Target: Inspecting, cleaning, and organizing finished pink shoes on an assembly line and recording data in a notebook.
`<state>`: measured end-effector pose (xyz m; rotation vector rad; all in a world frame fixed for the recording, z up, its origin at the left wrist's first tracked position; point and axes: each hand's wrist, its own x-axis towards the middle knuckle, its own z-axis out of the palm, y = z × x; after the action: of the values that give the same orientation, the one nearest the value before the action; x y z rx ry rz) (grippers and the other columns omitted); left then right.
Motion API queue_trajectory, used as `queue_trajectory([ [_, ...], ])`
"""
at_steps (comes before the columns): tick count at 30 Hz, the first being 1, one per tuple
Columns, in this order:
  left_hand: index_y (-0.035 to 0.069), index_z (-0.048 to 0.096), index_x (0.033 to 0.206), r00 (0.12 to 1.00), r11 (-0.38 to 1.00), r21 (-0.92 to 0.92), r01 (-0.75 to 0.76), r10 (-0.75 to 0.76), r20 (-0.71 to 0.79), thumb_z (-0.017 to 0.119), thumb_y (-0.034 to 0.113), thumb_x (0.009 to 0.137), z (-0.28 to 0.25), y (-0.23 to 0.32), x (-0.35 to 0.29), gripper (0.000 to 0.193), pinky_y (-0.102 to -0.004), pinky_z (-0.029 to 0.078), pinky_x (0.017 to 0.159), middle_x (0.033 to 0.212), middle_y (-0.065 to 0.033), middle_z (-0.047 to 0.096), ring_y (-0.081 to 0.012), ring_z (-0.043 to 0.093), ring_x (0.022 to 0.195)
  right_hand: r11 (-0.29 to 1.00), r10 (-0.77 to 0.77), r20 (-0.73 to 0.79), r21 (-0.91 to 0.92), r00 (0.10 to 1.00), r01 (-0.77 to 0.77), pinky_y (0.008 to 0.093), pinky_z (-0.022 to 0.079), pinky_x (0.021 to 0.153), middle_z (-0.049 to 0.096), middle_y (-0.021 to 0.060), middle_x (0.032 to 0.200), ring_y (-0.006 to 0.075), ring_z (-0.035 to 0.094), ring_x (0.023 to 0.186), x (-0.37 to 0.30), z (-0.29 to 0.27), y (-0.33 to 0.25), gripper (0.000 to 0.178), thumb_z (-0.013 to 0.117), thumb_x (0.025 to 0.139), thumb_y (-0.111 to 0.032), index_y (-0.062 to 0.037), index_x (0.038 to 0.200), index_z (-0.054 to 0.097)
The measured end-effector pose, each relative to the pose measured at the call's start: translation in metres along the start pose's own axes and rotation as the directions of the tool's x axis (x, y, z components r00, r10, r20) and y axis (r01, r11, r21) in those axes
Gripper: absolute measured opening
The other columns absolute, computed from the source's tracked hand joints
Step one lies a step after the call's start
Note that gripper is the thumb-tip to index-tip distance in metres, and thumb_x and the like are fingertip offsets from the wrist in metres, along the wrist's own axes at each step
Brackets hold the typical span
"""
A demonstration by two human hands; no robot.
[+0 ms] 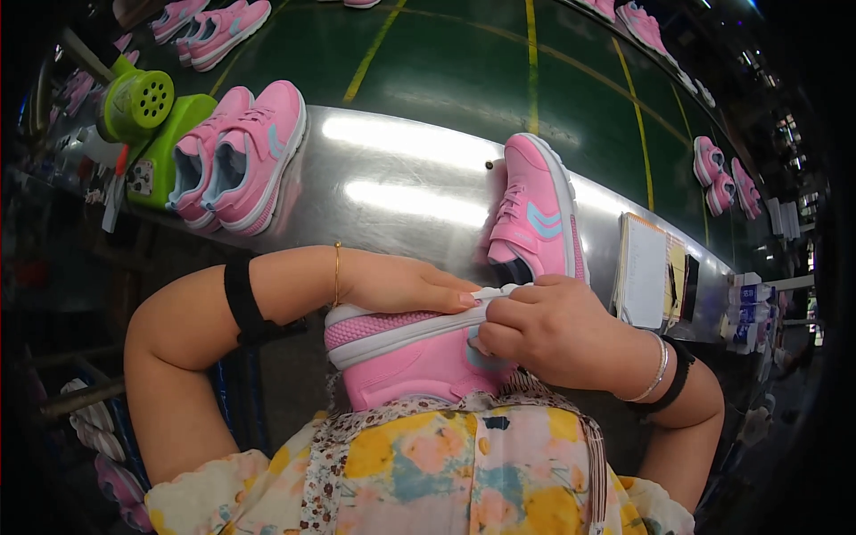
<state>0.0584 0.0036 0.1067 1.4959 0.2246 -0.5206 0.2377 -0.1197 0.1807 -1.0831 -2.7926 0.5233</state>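
A pink sneaker [410, 366] with a white sole lies on its side against my body, its sole turned away from me. My left hand [401, 283] is laid along the sole, the fingers pointing right and the thumb hidden. At the forefoot my right hand [553, 332] is closed, its curled fingers pressed on the edge where sole meets upper. Whether a small item is also pinched there is hidden. Just beyond my right hand, a matching sneaker [535, 209] with a light blue side mark stands on the metal tabletop [392, 147], toe pointing away.
At the left, a pair of pink sneakers [254, 156] stands beside a bright green machine [169, 134]. An open notebook [640, 267] lies at the right. Past the metal edge runs a green surface [446, 53] with yellow lines, carrying more pink shoes [713, 174].
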Motion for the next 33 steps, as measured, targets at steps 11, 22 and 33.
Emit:
queue_trajectory([
  [11, 0.006, 0.037, 0.138, 0.999, 0.995, -0.097, -0.026, 0.029, 0.032, 0.035, 0.042, 0.097, 0.001, 0.001, -0.002, 0.054, -0.0299, 0.026, 0.106, 0.138, -0.0111, 0.042, -0.0200, 0.038, 0.127, 0.963, 0.270, 0.120, -0.055, 0.955, -0.266, 0.0302, 0.044, 0.058, 0.052, 0.0023, 0.075, 0.0181, 0.058, 0.068, -0.001, -0.003, 0.008, 0.009, 0.057, 0.071, -0.013, -0.0088, 0.077, 0.053],
  [22, 0.006, 0.033, 0.139, 0.998, 0.994, -0.094, 0.053, -0.055, -0.025, 0.037, 0.042, 0.097, 0.000, 0.009, -0.007, 0.056, -0.0300, 0.025, 0.106, 0.140, -0.0125, 0.040, -0.0218, 0.036, 0.129, 0.964, 0.265, 0.116, -0.027, 0.957, -0.263, 0.0301, 0.046, 0.060, 0.051, 0.0026, 0.076, 0.0170, 0.057, 0.071, 0.000, -0.009, 0.004, 0.007, 0.055, 0.073, -0.014, -0.0092, 0.077, 0.053],
  [33, 0.007, 0.034, 0.140, 0.998, 0.990, -0.130, 0.061, -0.062, 0.003, 0.038, 0.042, 0.097, 0.000, 0.011, -0.004, 0.055, -0.0294, 0.025, 0.106, 0.138, -0.0122, 0.041, -0.0205, 0.036, 0.128, 0.975, 0.222, 0.095, -0.033, 0.970, -0.220, 0.0322, 0.047, 0.057, 0.051, 0.0028, 0.072, 0.0202, 0.058, 0.066, -0.008, -0.005, 0.002, 0.008, 0.056, 0.072, -0.014, -0.0079, 0.076, 0.052],
])
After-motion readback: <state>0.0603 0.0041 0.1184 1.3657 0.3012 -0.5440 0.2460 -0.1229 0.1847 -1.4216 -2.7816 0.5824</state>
